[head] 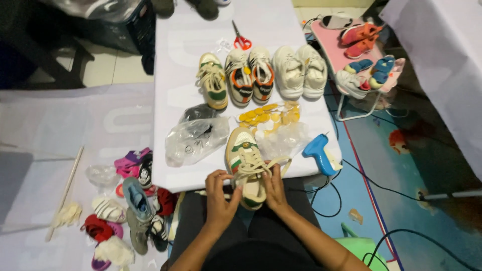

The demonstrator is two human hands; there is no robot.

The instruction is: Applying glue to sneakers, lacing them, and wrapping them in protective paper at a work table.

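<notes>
A cream sneaker [242, 150] with green and red stripes lies at the near edge of the white table [175, 75], toe pointing away from me. My left hand [221, 198] grips its near left side and pinches a lace. My right hand [273, 186] holds the right side, fingers closed on the cream laces [256, 165] that loop over the shoe. The matching sneaker [213, 80] sits farther back on the table.
Farther back stand an orange-trimmed pair [250, 75], a white pair [300, 70] and red scissors [241, 40]. Clear plastic bags [196, 138], yellow pieces [266, 115] and a blue glue gun [320, 153] lie nearby. Small shoes [135, 200] pile on the floor left; a pink stand [361, 60] holds more shoes on the right.
</notes>
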